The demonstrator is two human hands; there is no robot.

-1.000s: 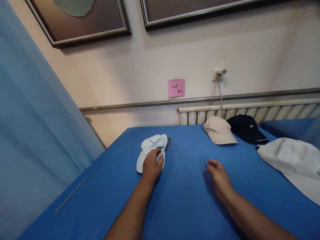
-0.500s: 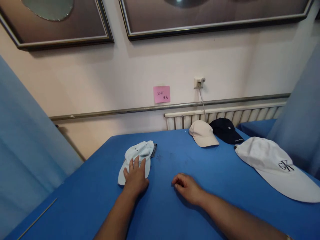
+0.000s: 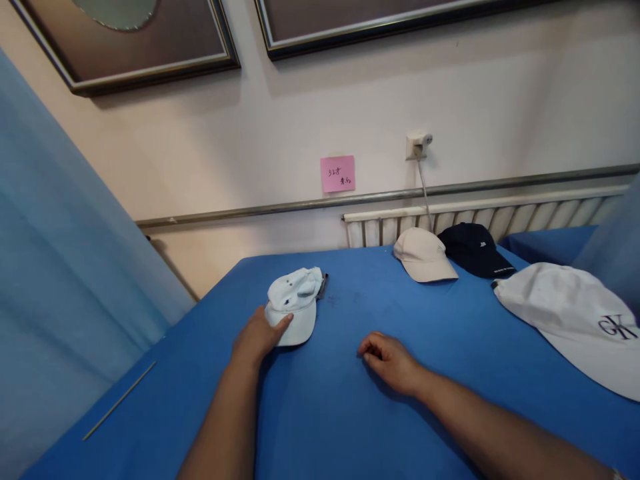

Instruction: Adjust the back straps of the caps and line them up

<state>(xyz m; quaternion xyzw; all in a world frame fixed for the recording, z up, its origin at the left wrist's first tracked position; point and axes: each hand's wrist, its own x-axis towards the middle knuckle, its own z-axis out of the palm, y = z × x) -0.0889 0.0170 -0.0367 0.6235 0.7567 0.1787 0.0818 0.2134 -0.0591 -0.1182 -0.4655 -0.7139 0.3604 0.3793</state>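
A pale blue baseball cap lies on the blue-covered table, its brim pointing toward me and its dark strap at the far right side. My left hand grips the left edge of the brim, thumb on top and the other fingers tucked under or behind it. To the right of the cap, my right hand rests on the cloth with its fingers loosely curled, and nothing shows in it.
A beige cap and a navy cap sit side by side at the back right. Nearer, a large white cap lies at the right. A thin stick lies at the left edge of the blue table. Behind stands a radiator.
My left hand has gone from lying spread over the brim to gripping its left edge. The cap's brim has turned a little. My right hand keeps its curled pose; the view has shifted slightly.
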